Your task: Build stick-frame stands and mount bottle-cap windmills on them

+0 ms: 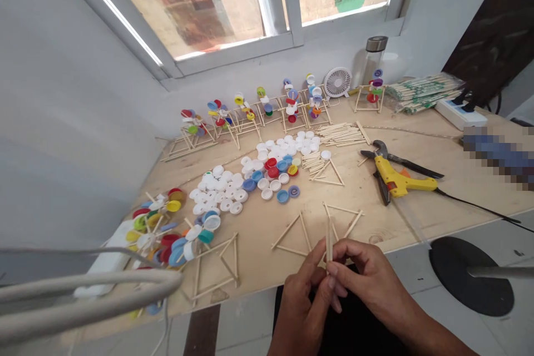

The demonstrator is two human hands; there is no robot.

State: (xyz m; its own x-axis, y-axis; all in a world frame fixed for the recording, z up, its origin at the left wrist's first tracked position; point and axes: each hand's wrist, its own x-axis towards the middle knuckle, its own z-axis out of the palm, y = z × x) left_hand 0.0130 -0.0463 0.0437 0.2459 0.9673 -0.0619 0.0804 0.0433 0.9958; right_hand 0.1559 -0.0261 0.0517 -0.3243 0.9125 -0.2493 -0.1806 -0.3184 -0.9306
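My left hand [304,303] and my right hand [367,283] meet above the front edge of the plywood table [267,250]. Between their fingers, a pair of thin wooden sticks [329,239] stands upright. Just beyond my hands, two triangles of glued sticks [300,236] [342,217] lie flat on the wood, and the sticks' lower ends overlap them from my view. To the left lies another stick triangle [214,267]. White bottle caps [217,192] and coloured caps [271,172] are spread farther back.
A yellow glue gun [400,181] rests on pliers [381,169] at the right. Along the back stand several stick frames with caps [267,105], next to a small fan [337,82], a glass bottle [374,58] and bundled sticks [423,92]. A pale cable [83,295] crosses the lower left.
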